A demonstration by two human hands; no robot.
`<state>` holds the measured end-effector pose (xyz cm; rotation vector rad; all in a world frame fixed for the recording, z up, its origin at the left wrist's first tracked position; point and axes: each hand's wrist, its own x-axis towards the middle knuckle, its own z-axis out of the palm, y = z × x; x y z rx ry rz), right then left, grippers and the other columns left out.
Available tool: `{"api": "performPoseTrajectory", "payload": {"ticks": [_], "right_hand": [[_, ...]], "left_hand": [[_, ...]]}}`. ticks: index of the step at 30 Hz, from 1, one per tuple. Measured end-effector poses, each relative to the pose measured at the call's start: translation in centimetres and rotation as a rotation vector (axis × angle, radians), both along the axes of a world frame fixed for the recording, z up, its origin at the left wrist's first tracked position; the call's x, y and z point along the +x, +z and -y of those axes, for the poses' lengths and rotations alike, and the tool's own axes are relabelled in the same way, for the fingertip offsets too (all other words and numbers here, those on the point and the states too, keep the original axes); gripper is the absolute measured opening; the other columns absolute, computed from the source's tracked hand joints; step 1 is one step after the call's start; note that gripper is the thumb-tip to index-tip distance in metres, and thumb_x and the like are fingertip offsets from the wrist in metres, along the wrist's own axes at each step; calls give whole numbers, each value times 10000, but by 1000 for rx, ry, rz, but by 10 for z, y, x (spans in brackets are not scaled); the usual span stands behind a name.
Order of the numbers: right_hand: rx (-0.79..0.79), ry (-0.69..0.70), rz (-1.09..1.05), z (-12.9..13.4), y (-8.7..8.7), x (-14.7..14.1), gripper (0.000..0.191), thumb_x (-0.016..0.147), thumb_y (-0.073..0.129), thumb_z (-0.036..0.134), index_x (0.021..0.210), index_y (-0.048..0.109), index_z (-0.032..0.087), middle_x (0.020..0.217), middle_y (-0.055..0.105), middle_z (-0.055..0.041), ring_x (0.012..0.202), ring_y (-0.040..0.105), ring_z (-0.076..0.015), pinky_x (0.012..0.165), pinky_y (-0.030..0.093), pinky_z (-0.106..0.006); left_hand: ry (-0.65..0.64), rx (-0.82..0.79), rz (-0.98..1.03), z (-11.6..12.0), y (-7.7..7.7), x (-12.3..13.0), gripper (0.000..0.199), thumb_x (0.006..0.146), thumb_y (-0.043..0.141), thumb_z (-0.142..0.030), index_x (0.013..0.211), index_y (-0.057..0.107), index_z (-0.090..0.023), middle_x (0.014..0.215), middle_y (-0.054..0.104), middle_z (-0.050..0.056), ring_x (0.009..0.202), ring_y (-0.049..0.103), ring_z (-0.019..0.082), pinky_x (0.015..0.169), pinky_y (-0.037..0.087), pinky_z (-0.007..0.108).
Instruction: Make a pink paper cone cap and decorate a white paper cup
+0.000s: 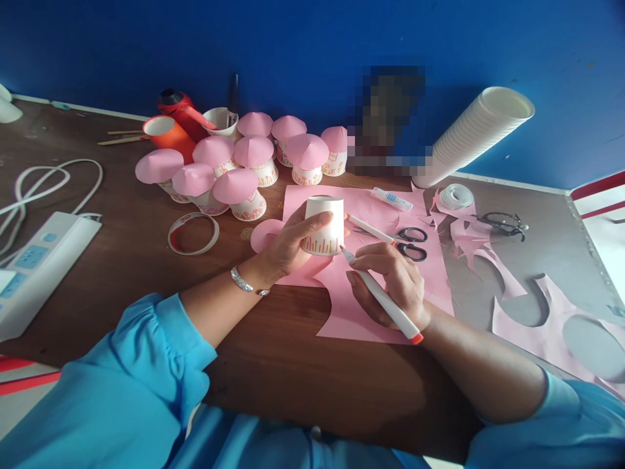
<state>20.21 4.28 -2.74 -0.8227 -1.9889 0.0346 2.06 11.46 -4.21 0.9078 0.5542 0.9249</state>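
My left hand [294,242] is wrapped round a white paper cup [326,225], held upright above pink paper. Short red and yellowish strokes run along the cup's lower edge. In my right hand [393,280] is a white marker [385,301] with an orange-red end; its tip is at the cup's lower right edge. A second white marker [372,229] lies behind the hands, beside black-handled scissors [411,243]. The pink paper [351,306] spreads under both hands, and a pink disc [267,236] is partly hidden behind my left hand.
Several cups with pink cone tops [254,151] stand at the back left, near an orange cup [168,135] and a tape roll [194,233]. A power strip [49,273] is far left. Stacked white cups [476,133] lean at the back right; paper scraps [551,326] lie at right.
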Motion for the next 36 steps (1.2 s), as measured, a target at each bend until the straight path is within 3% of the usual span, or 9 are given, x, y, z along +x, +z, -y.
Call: {"api": "performPoseTrajectory", "payload": {"ticks": [6,25,36], "right_hand": [[-23,-17,18,0,-1,1,254,894,621,91,1103,570,226,838,678,-25,705,683,-186,597,546,-302],[-49,-7,45,0,1,0,265,888,619,81,1106,574,224,840,681,-23,692,683,-177,596,543,-293],[-50,-3,44,0,0,0,238,908,614,89,1101,575,223,841,671,-31,691,672,-172,591,547,-297]], "left_hand": [[-3,-30,62,-3,-4,1,343,853,722,-465,1057,740,-191,1038,726,97,945,650,259,785,582,355],[-5,-13,3,-2,2,2,390,843,694,-513,1037,763,-182,950,724,112,836,642,261,722,555,396],[17,10,-38,-1,3,1,353,818,711,-511,1000,733,-208,1000,709,107,930,620,271,766,557,377]]}}
